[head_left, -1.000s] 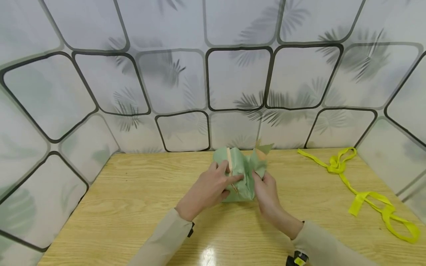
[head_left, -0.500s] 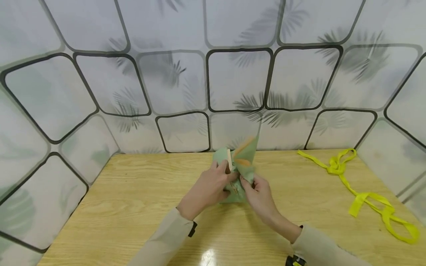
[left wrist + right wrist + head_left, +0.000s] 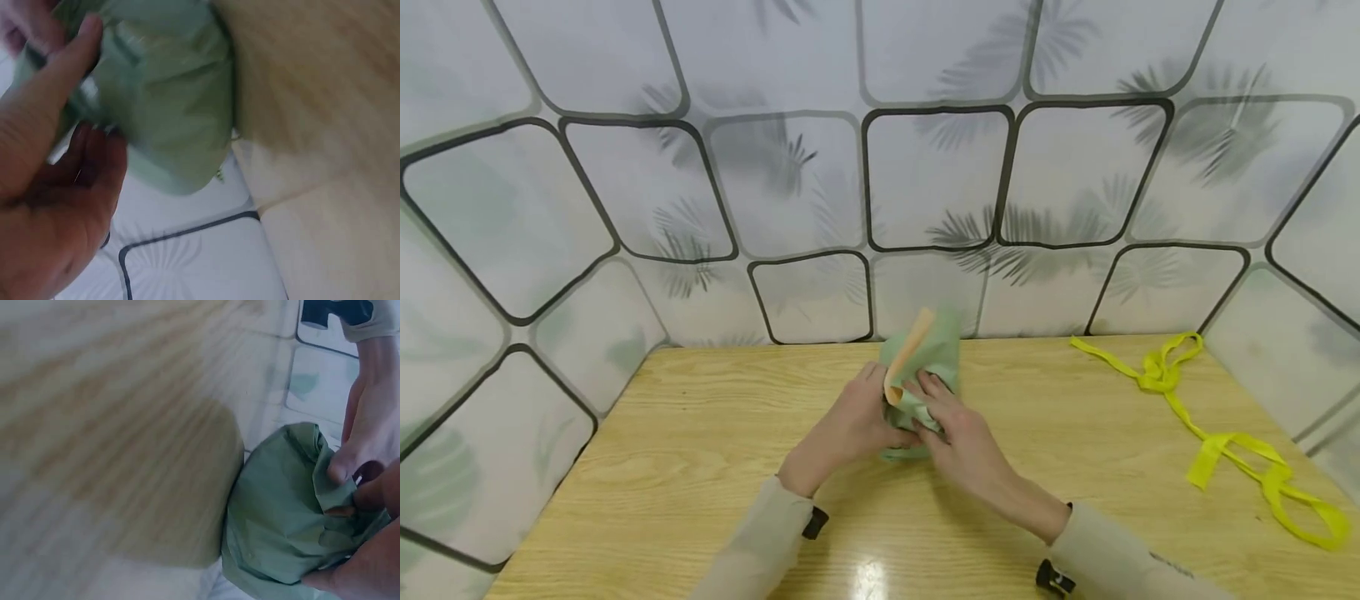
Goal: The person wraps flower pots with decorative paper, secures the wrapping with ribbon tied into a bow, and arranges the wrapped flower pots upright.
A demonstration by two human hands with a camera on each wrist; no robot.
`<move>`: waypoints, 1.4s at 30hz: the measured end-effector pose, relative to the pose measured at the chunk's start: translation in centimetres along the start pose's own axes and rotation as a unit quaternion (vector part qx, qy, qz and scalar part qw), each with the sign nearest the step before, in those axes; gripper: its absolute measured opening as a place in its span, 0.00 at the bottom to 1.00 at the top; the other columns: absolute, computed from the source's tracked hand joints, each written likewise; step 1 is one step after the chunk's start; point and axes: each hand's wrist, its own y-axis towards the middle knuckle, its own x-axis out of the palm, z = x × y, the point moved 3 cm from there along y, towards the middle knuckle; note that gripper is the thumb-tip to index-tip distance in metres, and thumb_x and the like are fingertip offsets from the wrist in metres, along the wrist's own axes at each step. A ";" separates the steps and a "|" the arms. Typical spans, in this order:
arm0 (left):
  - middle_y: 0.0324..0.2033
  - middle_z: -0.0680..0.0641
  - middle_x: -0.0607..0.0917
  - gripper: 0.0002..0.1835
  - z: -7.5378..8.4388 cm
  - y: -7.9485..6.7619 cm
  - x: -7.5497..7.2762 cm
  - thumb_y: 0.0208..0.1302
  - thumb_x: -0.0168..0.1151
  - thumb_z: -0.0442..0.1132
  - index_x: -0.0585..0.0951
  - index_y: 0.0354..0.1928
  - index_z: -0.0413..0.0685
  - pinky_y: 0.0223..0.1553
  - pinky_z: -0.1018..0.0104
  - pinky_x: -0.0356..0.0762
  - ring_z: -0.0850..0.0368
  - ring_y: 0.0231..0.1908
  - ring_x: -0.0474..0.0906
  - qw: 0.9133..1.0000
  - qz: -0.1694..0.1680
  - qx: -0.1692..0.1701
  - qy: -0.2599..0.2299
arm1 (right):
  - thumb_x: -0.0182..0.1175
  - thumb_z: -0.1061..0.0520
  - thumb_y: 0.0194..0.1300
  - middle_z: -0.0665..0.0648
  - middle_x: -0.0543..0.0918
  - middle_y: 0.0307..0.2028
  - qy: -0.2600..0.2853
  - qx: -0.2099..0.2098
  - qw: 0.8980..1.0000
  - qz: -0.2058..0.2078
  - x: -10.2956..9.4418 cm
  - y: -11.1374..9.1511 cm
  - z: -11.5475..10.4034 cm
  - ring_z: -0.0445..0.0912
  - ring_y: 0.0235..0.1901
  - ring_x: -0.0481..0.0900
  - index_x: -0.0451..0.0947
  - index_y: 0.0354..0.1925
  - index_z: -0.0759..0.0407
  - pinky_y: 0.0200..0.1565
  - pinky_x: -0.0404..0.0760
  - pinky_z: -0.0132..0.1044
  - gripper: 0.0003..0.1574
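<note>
A parcel in green wrapping paper stands at the table's far edge, its tan inner side showing along a folded-over flap. My left hand holds the parcel's left side, thumb at the front and fingers partly hidden behind the paper. From the right, my right hand grips the gathered flap between thumb and fingers. Creased green paper bulges past the left thumb in the left wrist view. The right wrist view shows the parcel's rounded end with both hands meeting at the bunched paper. What is inside stays hidden.
A knotted yellow ribbon lies along the right side of the wooden table. Behind the table hangs a pale patterned cloth with dark rounded outlines and leaf prints, which also covers both sides.
The right hand has carried the paper flap leftward over the parcel, and the flap now leans toward the left hand. The left hand has shifted slightly left. The ribbon has not moved.
</note>
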 end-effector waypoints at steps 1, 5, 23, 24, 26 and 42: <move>0.51 0.49 0.74 0.45 -0.3 0.0 -0.2 0.43 0.78 0.50 0.67 0.63 0.49 0.52 0.63 0.77 0.57 0.50 0.72 0.999 -0.015 -0.003 -0.030 | 0.60 0.60 0.65 0.61 0.64 0.68 -0.021 -0.012 1.000 -0.002 -0.1 0.1 -0.1 0.55 0.68 0.61 0.66 0.66 0.55 0.60 0.72 0.51 0.32; 0.57 0.52 0.73 0.34 -1.3 0.1 -1.6 0.55 0.69 0.41 0.68 0.64 0.54 0.58 0.60 0.74 0.56 0.58 0.71 0.979 -0.087 -0.027 -0.181 | 0.62 0.61 0.63 0.64 0.65 0.67 -0.093 -0.042 0.995 -0.024 -0.3 0.4 -0.2 0.58 0.67 0.63 0.68 0.65 0.58 0.61 0.71 0.51 0.32; 0.23 0.49 0.79 0.14 0.0 6.6 -2.1 0.66 0.54 0.51 0.77 0.33 0.49 0.20 0.65 0.75 0.57 0.20 0.75 0.980 0.026 -0.163 -0.106 | 0.61 0.56 0.64 0.62 0.69 0.65 -0.222 -0.088 0.969 -0.057 -0.4 0.3 -0.7 0.57 0.65 0.66 0.71 0.62 0.59 0.54 0.78 0.44 0.29; 0.24 0.49 0.79 0.13 -0.5 6.6 -1.9 0.66 0.54 0.50 0.78 0.34 0.48 0.20 0.66 0.75 0.57 0.20 0.75 0.975 0.031 -0.180 -0.128 | 0.61 0.56 0.64 0.63 0.69 0.65 -0.225 -0.089 0.969 -0.058 -0.4 0.3 -0.7 0.57 0.65 0.67 0.71 0.62 0.59 0.55 0.78 0.45 0.29; 0.24 0.49 0.79 0.14 -1.5 6.3 -1.5 0.67 0.53 0.49 0.79 0.36 0.45 0.21 0.67 0.75 0.59 0.20 0.74 0.960 0.039 -0.207 -0.183 | 0.63 0.56 0.63 0.63 0.70 0.65 -0.234 -0.094 0.966 -0.058 -0.3 0.2 -0.6 0.58 0.65 0.67 0.71 0.62 0.59 0.56 0.77 0.45 0.30; 0.25 0.50 0.77 0.24 -3.5 4.1 -1.1 0.65 0.56 0.58 0.80 0.40 0.41 0.24 0.69 0.72 0.60 0.23 0.71 0.915 0.070 -0.252 -0.308 | 0.72 0.56 0.51 0.64 0.72 0.62 -0.319 -0.162 0.933 -0.040 0.3 0.0 -0.8 0.58 0.62 0.70 0.71 0.62 0.57 0.59 0.74 0.45 0.39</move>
